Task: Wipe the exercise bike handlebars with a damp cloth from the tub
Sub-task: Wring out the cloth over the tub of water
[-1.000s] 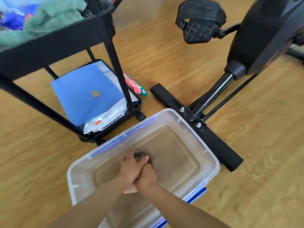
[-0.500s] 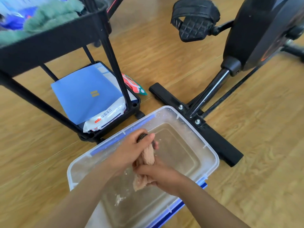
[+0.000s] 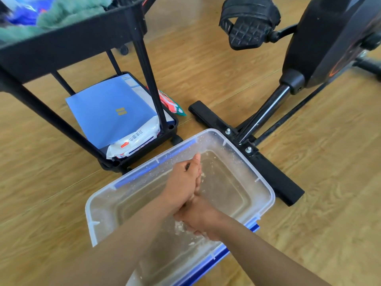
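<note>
A clear plastic tub [image 3: 266, 188] with blue clips sits on the wooden floor and holds shallow, cloudy water. Both my hands are over it, pressed together around a wet, pale cloth [image 3: 199, 178] that is almost wholly hidden between them. My left hand [image 3: 183, 180] is wrapped around the cloth's upper part. My right hand [image 3: 198, 217] grips the lower part, where water drips [image 3: 181, 228] into the tub. The black exercise bike [image 3: 321, 44] stands at the upper right; its handlebars are out of view.
The bike's floor bar [image 3: 268, 162] lies right beside the tub's far right edge, and a pedal [image 3: 247, 23] hangs above. A black rolling cart [image 3: 72, 38] stands at the left, with a blue folder [image 3: 109, 112] and a wipes pack [image 3: 134, 143] on its bottom shelf.
Both hands rose out of the water with the cloth, then closed tightly together around it. Water now drips from it, and the cloth is less visible than half a second ago.
</note>
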